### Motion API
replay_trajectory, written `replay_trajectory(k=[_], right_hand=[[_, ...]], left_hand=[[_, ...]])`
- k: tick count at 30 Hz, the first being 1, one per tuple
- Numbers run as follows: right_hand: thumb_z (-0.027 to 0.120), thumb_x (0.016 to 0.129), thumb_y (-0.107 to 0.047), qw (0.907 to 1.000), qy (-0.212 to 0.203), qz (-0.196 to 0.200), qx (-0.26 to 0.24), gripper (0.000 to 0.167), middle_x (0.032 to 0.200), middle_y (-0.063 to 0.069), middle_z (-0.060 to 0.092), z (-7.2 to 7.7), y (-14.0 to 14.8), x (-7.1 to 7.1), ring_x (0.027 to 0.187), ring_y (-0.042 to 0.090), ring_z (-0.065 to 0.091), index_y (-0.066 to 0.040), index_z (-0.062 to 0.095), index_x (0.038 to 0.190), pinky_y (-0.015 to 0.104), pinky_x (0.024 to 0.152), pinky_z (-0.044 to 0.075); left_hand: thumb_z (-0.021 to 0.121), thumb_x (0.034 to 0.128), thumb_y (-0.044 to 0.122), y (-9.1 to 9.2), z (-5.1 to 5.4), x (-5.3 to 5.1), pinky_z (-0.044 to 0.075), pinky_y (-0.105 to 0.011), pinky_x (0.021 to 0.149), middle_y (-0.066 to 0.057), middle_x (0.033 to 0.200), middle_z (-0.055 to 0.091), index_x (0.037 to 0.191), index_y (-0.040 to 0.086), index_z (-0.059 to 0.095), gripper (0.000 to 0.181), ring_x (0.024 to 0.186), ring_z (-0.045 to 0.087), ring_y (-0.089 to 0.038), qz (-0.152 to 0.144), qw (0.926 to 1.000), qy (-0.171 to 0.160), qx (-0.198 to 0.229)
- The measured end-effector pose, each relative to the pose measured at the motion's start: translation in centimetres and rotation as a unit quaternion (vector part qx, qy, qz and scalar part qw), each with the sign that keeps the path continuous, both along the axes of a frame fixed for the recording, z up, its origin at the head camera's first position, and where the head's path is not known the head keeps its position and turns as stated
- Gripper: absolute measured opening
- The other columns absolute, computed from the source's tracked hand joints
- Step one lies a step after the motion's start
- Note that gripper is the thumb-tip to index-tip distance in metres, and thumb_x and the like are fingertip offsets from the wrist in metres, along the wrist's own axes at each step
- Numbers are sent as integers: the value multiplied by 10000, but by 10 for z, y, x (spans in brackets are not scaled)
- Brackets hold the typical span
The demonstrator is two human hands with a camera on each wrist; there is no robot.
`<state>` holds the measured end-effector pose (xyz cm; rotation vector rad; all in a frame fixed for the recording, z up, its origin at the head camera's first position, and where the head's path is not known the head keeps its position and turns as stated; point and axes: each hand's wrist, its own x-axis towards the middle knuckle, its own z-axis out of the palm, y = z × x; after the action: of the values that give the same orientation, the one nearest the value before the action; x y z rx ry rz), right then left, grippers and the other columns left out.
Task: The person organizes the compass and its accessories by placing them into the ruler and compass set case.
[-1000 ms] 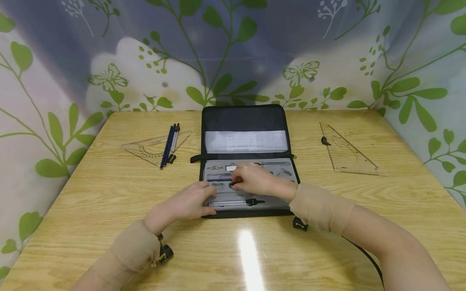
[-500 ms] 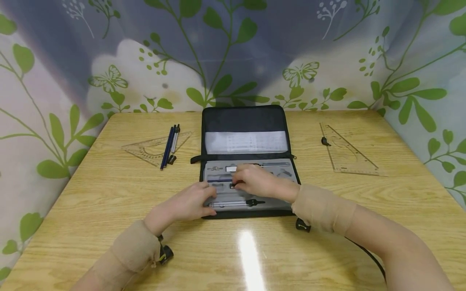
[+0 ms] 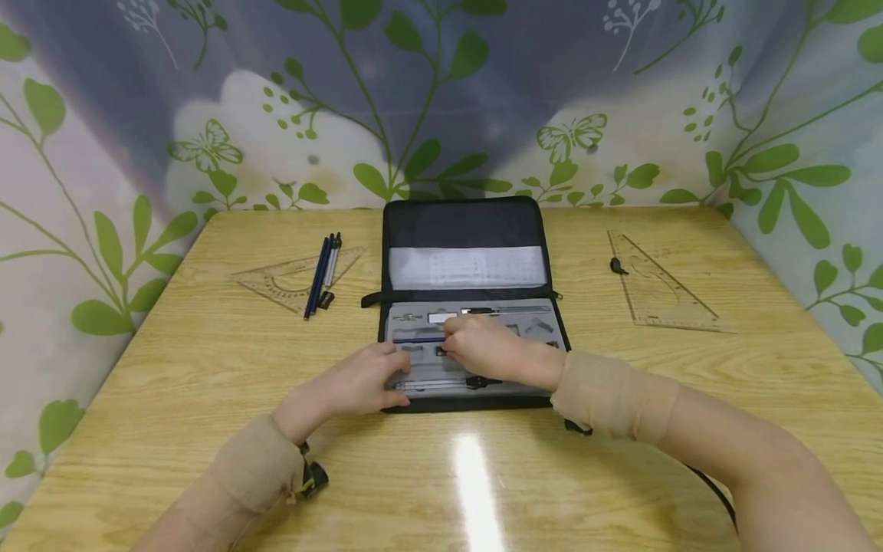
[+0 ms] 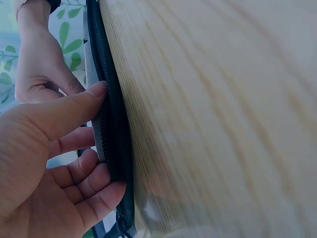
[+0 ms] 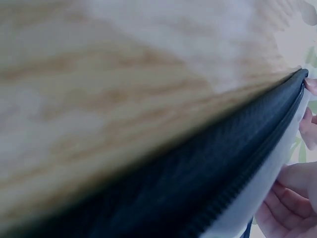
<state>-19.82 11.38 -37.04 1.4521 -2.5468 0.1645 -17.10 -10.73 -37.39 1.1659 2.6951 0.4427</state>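
A black zip case (image 3: 469, 295) lies open on the table, its grey foam tray (image 3: 451, 399) facing me. My left hand (image 3: 362, 379) holds the tray side's near left corner, thumb and fingertips on the zip edge in the left wrist view. My right hand (image 3: 486, 343) reaches into the tray's middle, fingers curled at a small black piece (image 3: 441, 351); its fingertips are partly hidden. A compass (image 3: 476, 382) lies in the front slot. A dark blue pencil (image 3: 417, 340), a white eraser (image 3: 441, 317) and a metal instrument (image 3: 513, 311) lie farther back.
To the left, dark blue pencils (image 3: 317, 277), a silver compass-like tool (image 3: 333, 261) and a small black piece (image 3: 326, 300) lie on or by a clear set square (image 3: 269, 280). Another set square (image 3: 665, 287) lies right, with a black piece (image 3: 617, 266) on its edge.
My right hand has shifted slightly right and back within the tray, uncovering more of the metal instrument's black end. My left hand has stayed at the case's corner.
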Motion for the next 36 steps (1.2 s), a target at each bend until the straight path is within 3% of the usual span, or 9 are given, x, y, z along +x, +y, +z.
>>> replay_trajectory(k=[8, 23, 29, 36], right_hand=[[661, 788, -2, 9990, 318, 298, -65, 110, 660, 6, 474, -2, 0, 0, 547, 115, 426, -43, 701, 693, 227, 504, 405], [630, 833, -19, 9984, 343, 385, 216, 81, 731, 27, 499, 2, 2, 0, 630, 150, 484, 3, 704, 812, 251, 568, 434], [673, 816, -23, 9997, -245, -30, -36, 65, 794, 71, 622, 3, 2, -1, 712, 173, 618, -17, 734, 836, 246, 640, 507], [695, 794, -11, 9917, -1137, -529, -269, 62, 814, 85, 683, 5, -3, -6, 761, 188, 660, -24, 742, 833, 244, 672, 521]], left_hand=[[754, 765, 264, -1, -2, 1, 434, -301, 654, 5, 838, 499, 937, 73, 597, 302, 727, 467, -129, -43, 9999, 107, 37], [753, 767, 266, -2, 4, -2, 424, -286, 637, 7, 823, 488, 947, 65, 604, 308, 709, 449, -125, -29, 9998, 201, 8], [744, 777, 273, 0, 4, -2, 434, -300, 652, 3, 836, 494, 962, 64, 600, 314, 720, 460, -130, -40, 9999, 122, -88], [745, 778, 270, 0, 1, 0, 435, -304, 659, 0, 842, 500, 962, 64, 602, 311, 730, 464, -133, -5, 9999, 73, -77]])
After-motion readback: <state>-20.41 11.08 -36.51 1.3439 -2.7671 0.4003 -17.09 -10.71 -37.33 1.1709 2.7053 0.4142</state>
